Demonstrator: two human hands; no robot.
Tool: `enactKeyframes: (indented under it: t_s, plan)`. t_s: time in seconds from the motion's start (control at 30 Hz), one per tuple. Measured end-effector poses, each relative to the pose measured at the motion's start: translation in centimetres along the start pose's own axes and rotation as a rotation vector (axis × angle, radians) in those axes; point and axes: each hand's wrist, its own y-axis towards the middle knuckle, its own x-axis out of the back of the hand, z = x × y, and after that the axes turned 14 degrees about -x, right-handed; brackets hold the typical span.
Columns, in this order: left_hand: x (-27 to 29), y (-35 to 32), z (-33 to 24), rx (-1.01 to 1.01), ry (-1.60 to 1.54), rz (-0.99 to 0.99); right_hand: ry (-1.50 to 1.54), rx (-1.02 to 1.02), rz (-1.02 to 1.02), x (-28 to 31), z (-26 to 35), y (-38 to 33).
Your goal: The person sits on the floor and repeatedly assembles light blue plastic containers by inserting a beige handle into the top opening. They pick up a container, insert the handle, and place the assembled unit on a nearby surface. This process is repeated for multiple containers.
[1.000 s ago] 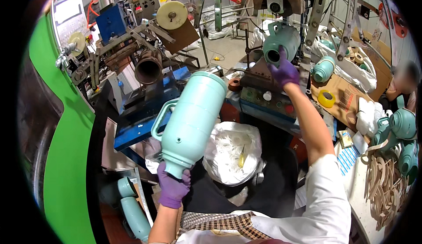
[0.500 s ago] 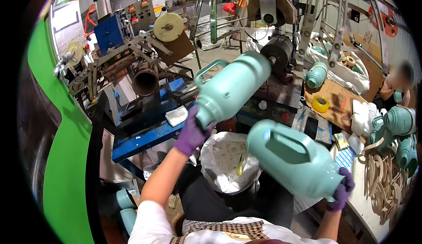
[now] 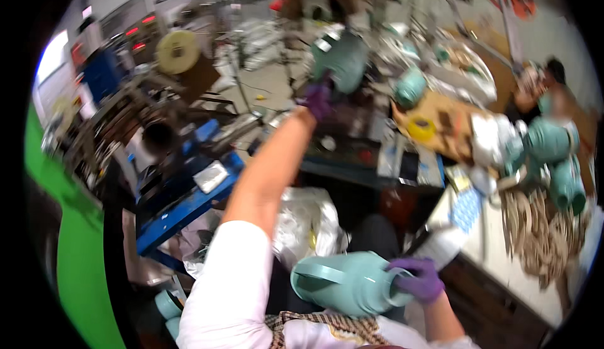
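Both my hands wear purple gloves. My left hand (image 3: 318,99) is stretched far forward and grips the base of a pale green plastic jug (image 3: 343,59), held up against a machine at the back. Low and close to my body, my right hand (image 3: 420,280) holds a second pale green jug (image 3: 343,283) by its open mouth; it lies on its side with the handle facing left. The picture is blurred by motion.
A white plastic-lined bin (image 3: 302,223) sits below my left arm. A blue machine frame (image 3: 189,204) stands at the left, a green wall (image 3: 82,254) beyond it. More green jugs (image 3: 553,154) and a yellow tape roll (image 3: 420,129) lie on the right bench (image 3: 516,286). Another person (image 3: 553,78) is at the far right.
My left hand has carried its jug forward and up to the machine. My right hand has brought the other jug down and left, close to my lap.
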Motion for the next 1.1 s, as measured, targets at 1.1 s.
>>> enactKeyframes:
  t_s: [1.1]
  plan:
    - [15.5, -30.2, -1.4, 0.108, 0.339, 0.208, 0.905, 0.117, -1.913, 43.9, -10.2, -31.2]
